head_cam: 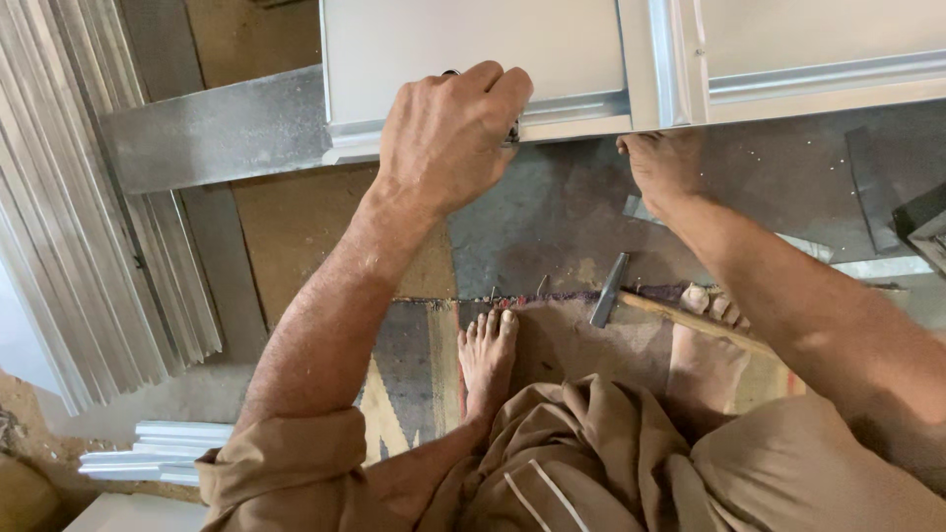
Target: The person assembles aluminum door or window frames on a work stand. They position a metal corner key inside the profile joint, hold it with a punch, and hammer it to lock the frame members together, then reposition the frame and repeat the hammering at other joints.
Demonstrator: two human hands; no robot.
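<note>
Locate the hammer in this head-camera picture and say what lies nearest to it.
The hammer lies on the floor at centre-right, its metal head pointing up-left and its wooden handle running under the right forearm, just beside the toes of the right foot.

Single head-worn view, straight down, close over both hands, aluminium frame [473, 59] and floor.

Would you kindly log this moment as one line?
left hand: grips small dark tool against aluminium frame | right hand: steadies frame's lower edge | hammer: on floor by feet
</note>
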